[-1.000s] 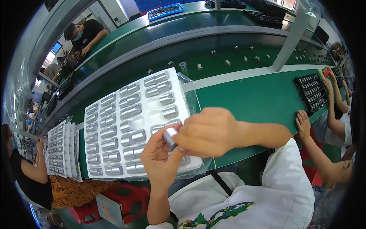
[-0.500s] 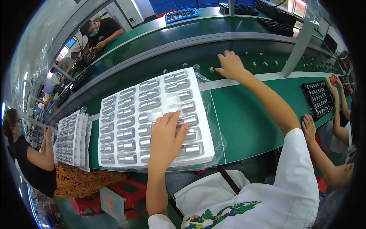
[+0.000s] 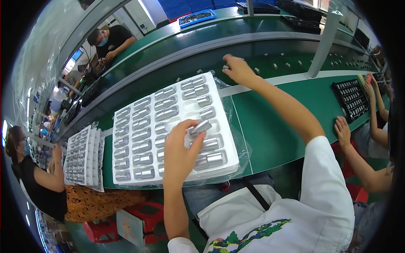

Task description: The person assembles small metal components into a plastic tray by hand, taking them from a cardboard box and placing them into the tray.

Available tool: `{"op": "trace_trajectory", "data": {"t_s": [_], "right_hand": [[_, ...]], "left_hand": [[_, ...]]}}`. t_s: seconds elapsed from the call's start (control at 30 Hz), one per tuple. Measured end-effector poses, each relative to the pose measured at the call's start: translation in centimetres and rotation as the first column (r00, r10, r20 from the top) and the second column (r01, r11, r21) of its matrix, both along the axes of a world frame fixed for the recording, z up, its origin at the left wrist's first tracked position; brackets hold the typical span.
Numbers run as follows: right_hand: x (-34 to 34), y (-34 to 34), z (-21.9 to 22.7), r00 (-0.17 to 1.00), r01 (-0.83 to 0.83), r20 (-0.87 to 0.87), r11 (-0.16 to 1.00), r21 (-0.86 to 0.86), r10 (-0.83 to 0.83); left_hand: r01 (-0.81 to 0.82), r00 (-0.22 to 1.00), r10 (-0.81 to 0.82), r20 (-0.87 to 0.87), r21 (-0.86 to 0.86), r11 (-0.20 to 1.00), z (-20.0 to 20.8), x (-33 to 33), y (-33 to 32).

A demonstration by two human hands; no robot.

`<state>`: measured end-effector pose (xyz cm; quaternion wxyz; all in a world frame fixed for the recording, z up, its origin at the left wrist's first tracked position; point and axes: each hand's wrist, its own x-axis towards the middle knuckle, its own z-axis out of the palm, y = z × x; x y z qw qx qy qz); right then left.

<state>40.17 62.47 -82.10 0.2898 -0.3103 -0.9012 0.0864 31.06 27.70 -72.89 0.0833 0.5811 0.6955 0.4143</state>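
Note:
My left hand [image 3: 179,145] pinches a silver metal cylinder [image 3: 200,127] between thumb and fingers, tilted and raised just above its slot. Beneath it lies a white molded tray [image 3: 192,110] with rows of similar stepped cylinders; part of the tray is hidden by this hand. My right hand [image 3: 240,71] reaches over the dark green conveyor belt [image 3: 261,61] beyond the tray. Its thumb and forefinger are apart, slightly blurred, on either side of a small metal part [image 3: 225,67] on the belt.
Small metal parts [image 3: 275,66] are spread along the belt. A metal post [image 3: 325,46] rises at the right. A black tray [image 3: 351,101] of parts lies by a co-worker's hand [image 3: 342,128]. Stacked white trays [image 3: 78,158] stand at left, beside another person [image 3: 40,177]. Clear plastic [image 3: 244,156] sticks out under my tray.
My left hand has lifted the cylinder out of its slot and tilted it. The right hand has shifted left over the belt, and the small parts have moved left too.

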Motion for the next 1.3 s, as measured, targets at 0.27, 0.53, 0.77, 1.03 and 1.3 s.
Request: {"op": "trace_trajectory", "data": {"t_s": [0.27, 0.53, 0.77, 1.03, 1.3], "right_hand": [[6.3, -11.2, 6.5, 0.599, -0.762, -0.800, 0.285, -0.581, -0.029], [8.6, -20.9, 10.1, 0.543, -0.836, -0.749, 0.324, -0.442, 0.380], [9.3, -19.9, 10.6, 0.584, -0.802, -0.427, 0.573, -0.170, 0.691], [8.9, -19.9, 10.3, 0.493, -0.822, -0.310, 0.552, 0.141, 0.813], [9.6, -22.6, 9.0, 0.546, -0.663, -0.193, 0.561, 0.497, 0.816]], "left_hand": [[-0.091, 0.570, -0.276, 0.774, 0.394, 0.915, -3.5, 3.7, -3.5], [-0.272, 0.254, -0.341, 0.905, 0.406, 0.873, -3.9, 7.0, -2.9], [-0.245, 0.278, -0.427, 0.861, 0.493, 0.835, -5.0, 7.6, -2.8], [-0.196, 0.209, -0.371, 0.905, 0.411, 0.890, -4.1, 8.2, -2.6], [0.013, 0.547, -0.251, 0.799, 0.292, 0.956, -3.5, 7.5, -2.9]]}}
